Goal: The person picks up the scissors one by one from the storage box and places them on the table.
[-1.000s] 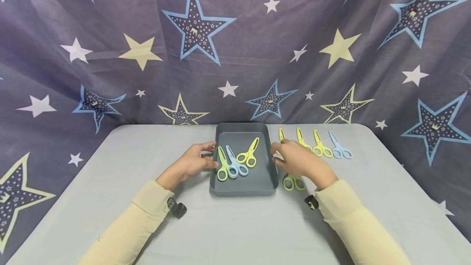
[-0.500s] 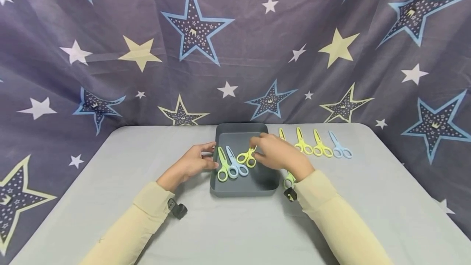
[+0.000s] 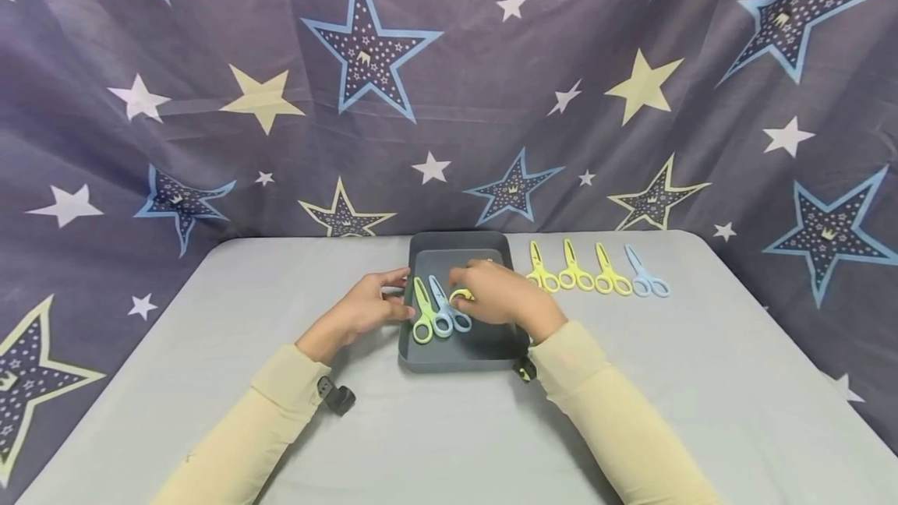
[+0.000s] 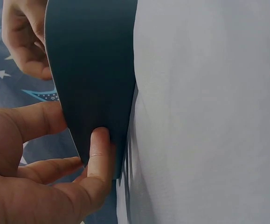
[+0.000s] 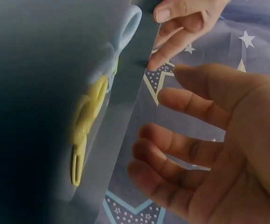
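My left hand (image 3: 372,304) grips the left wall of a dark grey tray (image 3: 456,239). In the left wrist view, one finger presses the wall's outer face while others reach over its rim. Inside the tray lie green scissors (image 3: 424,312), blue scissors (image 3: 449,309) and yellow scissors (image 3: 461,294). My right hand (image 3: 501,294) is over the yellow scissors and hides most of them in the head view. From the right wrist view, its fingers (image 5: 172,140) are loosely bent and apart from the yellow scissors, with nothing between them.
To the right of the tray, a row of three yellow scissors (image 3: 571,275) and one pair of blue scissors (image 3: 647,277) lies on the grey table (image 3: 435,443). A star-patterned cloth (image 3: 449,84) hangs behind the table's far edge.
My right hand has moved left, from beside the tray's right wall to over the yellow scissors inside. Its arm now covers the green scissors lying outside the tray. My left hand stays put.
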A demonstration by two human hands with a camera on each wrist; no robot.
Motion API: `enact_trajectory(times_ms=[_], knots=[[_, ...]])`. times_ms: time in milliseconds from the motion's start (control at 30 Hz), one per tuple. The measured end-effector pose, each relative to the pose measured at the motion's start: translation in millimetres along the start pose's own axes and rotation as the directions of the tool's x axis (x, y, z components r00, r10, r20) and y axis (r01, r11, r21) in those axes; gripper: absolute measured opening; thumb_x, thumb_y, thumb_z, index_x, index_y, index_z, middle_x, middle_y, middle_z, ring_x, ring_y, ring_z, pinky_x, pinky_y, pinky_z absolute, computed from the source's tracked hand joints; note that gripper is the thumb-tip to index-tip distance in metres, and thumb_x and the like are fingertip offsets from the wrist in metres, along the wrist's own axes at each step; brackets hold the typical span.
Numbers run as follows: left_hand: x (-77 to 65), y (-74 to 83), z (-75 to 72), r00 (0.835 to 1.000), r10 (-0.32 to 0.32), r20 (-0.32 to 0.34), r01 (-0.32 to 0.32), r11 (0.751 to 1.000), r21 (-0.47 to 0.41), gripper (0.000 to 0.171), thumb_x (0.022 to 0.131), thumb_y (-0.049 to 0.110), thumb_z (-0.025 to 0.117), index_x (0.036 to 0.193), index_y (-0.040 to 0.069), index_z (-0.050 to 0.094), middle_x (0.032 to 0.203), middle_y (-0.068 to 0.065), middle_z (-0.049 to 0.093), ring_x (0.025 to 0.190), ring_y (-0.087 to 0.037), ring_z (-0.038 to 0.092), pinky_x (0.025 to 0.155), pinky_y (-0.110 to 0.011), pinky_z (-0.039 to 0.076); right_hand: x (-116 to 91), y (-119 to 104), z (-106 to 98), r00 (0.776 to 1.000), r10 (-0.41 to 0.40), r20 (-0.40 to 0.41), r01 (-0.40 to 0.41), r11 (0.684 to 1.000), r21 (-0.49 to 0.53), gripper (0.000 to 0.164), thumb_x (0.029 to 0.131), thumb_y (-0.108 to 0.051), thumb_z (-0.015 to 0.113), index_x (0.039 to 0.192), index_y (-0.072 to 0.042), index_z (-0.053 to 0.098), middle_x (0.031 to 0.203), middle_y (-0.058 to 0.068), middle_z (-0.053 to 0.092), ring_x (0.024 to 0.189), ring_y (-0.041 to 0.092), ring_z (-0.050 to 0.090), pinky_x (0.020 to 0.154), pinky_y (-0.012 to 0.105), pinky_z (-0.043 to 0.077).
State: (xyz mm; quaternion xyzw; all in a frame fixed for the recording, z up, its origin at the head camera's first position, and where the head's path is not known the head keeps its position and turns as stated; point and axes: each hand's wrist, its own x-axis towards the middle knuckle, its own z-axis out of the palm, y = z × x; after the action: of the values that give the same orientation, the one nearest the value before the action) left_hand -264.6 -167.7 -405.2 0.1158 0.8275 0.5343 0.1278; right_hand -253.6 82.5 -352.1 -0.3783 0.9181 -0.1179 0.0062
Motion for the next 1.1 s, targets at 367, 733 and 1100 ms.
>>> enact_trajectory(times_ms=[367,733,1100], knots=[[1.2,0.1,1.0,1.000,0.006,0.006,-0.006,1.000,0.002,0.086,0.084,0.001,0.074,0.158,-0.004,0.030,0.147,-0.028,0.048,0.124,-0.039,0.060,0.098,-0.036,0.056,6.7,-4.7,13.2,0.995,-0.015,0.100,0.010,0.999,0.047,0.034,0.097,-0.023,0.071,0.129,-0.010,0.070,0.121,0.007,0.071,0.110,0.025,0.064,0.096,0.042,0.054],[-0.2,0.7,-0.3,1.000,0.002,0.011,-0.001,1.000,-0.011,0.085,0.085,0.000,0.073,0.158,-0.004,0.030,0.148,-0.029,0.047,0.124,-0.039,0.059,0.096,-0.033,0.057,10.8,-9.1,25.2,0.983,0.042,0.177,-0.043,0.999,0.002,0.037,0.098,-0.030,0.069,0.132,-0.015,0.067,0.115,0.004,0.069,0.112,0.024,0.062,0.098,0.042,0.052],[0.5,-0.4,0.2,1.000,-0.002,0.003,0.002,1.000,0.002,0.086,0.084,0.000,0.074,0.158,-0.003,0.031,0.148,-0.028,0.047,0.124,-0.038,0.058,0.098,-0.035,0.056,11.4,-12.1,30.1,0.981,0.073,0.182,-0.067,0.997,-0.038,0.033,0.100,-0.023,0.065,0.132,-0.016,0.068,0.127,0.003,0.070,0.125,0.029,0.060,0.111,0.045,0.045]])
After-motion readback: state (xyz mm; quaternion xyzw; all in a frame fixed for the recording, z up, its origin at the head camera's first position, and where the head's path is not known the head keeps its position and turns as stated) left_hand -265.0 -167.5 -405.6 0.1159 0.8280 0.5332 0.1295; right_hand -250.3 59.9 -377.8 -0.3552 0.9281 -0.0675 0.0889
